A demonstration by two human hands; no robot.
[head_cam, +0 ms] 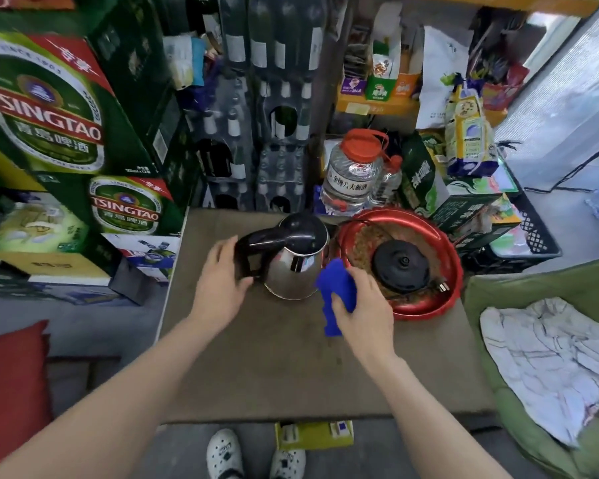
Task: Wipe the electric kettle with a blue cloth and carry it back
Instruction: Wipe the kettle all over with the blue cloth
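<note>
A steel electric kettle [296, 271] with a black lid and black handle stands on the brown table [291, 368], near its far edge. My left hand [220, 281] wraps around the kettle's handle from the left. My right hand [363, 311] grips a crumpled blue cloth [336, 292], which touches the kettle's lower right side. The kettle's round black power base [402, 264] lies inside a red tray [426, 305] just right of the kettle.
Green beer cartons [49, 108] are stacked on the left. Shrink-wrapped bottle packs [274, 98] and a clear red-capped jug [353, 171] stand behind the table. A green seat with a white towel [547, 361] is on the right. A red cushion [11, 385] sits lower left.
</note>
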